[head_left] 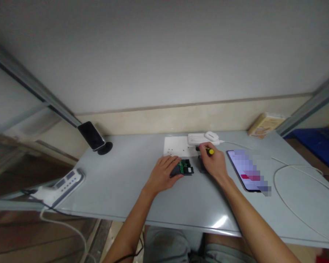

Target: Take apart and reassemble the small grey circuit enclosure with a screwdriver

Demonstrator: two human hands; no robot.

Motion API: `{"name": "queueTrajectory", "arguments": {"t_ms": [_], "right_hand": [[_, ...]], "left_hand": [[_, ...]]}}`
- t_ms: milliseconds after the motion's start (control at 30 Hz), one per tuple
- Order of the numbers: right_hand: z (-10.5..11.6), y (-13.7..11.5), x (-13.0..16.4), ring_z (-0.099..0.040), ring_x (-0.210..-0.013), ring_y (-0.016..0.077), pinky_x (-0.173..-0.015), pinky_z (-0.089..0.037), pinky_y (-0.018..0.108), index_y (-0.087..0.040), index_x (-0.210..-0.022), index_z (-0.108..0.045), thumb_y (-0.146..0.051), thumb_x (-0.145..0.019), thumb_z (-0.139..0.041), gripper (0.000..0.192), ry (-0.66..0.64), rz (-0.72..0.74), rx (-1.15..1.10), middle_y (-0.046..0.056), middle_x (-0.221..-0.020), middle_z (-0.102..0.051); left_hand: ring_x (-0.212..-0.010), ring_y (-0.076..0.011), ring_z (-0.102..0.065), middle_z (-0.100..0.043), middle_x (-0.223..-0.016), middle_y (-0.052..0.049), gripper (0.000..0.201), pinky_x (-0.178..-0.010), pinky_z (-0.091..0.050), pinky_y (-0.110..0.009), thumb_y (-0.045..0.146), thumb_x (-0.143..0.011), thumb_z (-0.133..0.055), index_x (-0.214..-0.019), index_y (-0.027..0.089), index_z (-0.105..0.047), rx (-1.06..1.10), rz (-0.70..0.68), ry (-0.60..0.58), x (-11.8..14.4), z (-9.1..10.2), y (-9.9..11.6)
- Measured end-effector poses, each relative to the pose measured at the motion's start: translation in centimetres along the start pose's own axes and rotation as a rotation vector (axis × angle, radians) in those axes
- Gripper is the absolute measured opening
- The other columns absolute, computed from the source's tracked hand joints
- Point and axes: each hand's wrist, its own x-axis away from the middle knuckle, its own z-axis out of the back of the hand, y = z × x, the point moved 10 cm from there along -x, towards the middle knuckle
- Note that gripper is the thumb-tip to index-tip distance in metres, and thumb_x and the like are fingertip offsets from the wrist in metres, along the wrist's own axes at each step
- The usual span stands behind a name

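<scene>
With the clock face centred on the dark device [184, 168] and twelve pointing to the wall, the device is lying on the grey table [117, 182], slightly right of the table's middle, its green circuit board [181, 166] showing. The left hand [166, 171] is reaching over it from nine o'clock, clamping it between the fingers at the far edge and the thumb at the near edge. At three o'clock the right hand [212, 160] is closing its fingers around a black-and-yellow tool [210, 151], whose yellow end is facing three o'clock; whether its tip is touching anything, I cannot tell. A dark piece [201, 166] is lying partly hidden beneath that hand.

At twelve a white sheet [177, 143] is lying flat, carrying small dark specks [169, 151]. At one o'clock a white block [195, 138] is resting against the sheet's right end, with a white oval item [211, 136] sitting on it. Farther out, a lit phone [242, 170] is lying at three, a yellowish box [265, 125] is standing at two, a black-screened device [91, 135] is leaning on its stand at ten, and a power strip [64, 189] is lying towards half past eight.
</scene>
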Motion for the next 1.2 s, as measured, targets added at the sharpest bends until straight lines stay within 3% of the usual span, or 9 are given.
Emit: {"name": "queueTrajectory", "arguments": {"t_ms": [167,467,767,1200], "right_hand": [[-0.4,0.0,0.1,-0.064,-0.059,0.0223,-0.06,-0.042,0.03,-0.022,-0.094,-0.071,-0.064,-0.093,-0.046,0.049,0.002,0.023,0.025,0.004,-0.063,-0.07],[1.4,0.7,-0.2,-0.058,-0.057,0.0164,-0.06,-0.042,0.028,-0.02,-0.082,-0.066,-0.056,-0.095,-0.05,0.041,0.155,0.038,-0.211,0.001,-0.066,-0.067],[2.6,0.7,0.0,-0.055,-0.058,0.0147,-0.056,-0.041,0.026,-0.02,-0.077,-0.063,-0.048,-0.096,-0.051,0.036,0.248,0.068,-0.322,-0.002,-0.06,-0.057],[3.5,1.3,-0.2,-0.043,-0.037,0.011,-0.041,-0.032,0.024,-0.02,-0.069,-0.061,-0.054,-0.093,-0.051,0.043,0.295,-0.015,-0.477,-0.006,-0.043,-0.047]], "left_hand": [[-0.136,-0.0306,-0.052,-0.058,-0.146,-0.013,0.069,-0.118,-0.038,-0.051,0.051,-0.093,-0.067,-0.15,0.021,-0.044,-0.017,-0.06,-0.048,-1.2,-0.8,1.3],[-0.129,-0.0302,-0.055,-0.061,-0.141,-0.012,0.068,-0.115,-0.041,-0.049,0.048,-0.089,-0.072,-0.146,0.02,-0.048,0.038,-0.175,-0.161,-3.9,-2.8,2.8],[-0.116,-0.0278,-0.062,-0.069,-0.127,-0.01,0.058,-0.104,-0.047,-0.045,0.038,-0.089,-0.073,-0.14,0.019,-0.054,0.118,-0.108,-0.087,-3.9,-2.8,2.2],[-0.115,-0.028,-0.063,-0.07,-0.125,-0.009,0.064,-0.103,-0.047,-0.046,0.043,-0.084,-0.079,-0.139,0.022,-0.055,0.17,-0.081,-0.059,-3.7,-2.6,1.8]]}}
